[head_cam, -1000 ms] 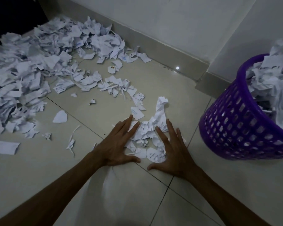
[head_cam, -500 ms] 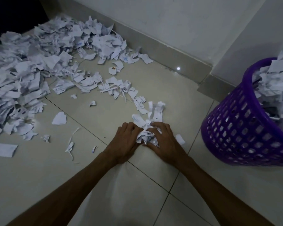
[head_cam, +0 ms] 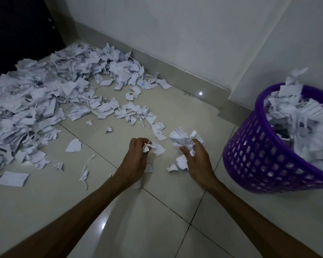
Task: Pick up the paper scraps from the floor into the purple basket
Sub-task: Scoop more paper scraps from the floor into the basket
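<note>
After scooping together at centre, hands split: left hand (head_cam: 136, 161) pinches small scrap (head_cam: 147, 146), right hand (head_cam: 198, 162) grips crumpled wad (head_cam: 183, 140). Few bits dropped beneath. Purple basket (head_cam: 265, 157) waits at three o'clock; big pile (head_cam: 35, 101) at ten o'clock.

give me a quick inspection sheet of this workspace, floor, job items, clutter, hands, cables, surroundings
Surface: glossy tiled floor with dark grout lines.
Job's things: big paper scrap pile at left, running to the skirting; loose scraps between the hands; purple basket at right, tilted and heaped with paper.
Clutter: nothing seen other than the paper.
Grippers: left hand grips a small scrap bunch; right hand grips a larger crumpled bunch.
Cables: nothing seen.
Surroundings: pale wall, skirting board, dark door at far left; dim light.
</note>
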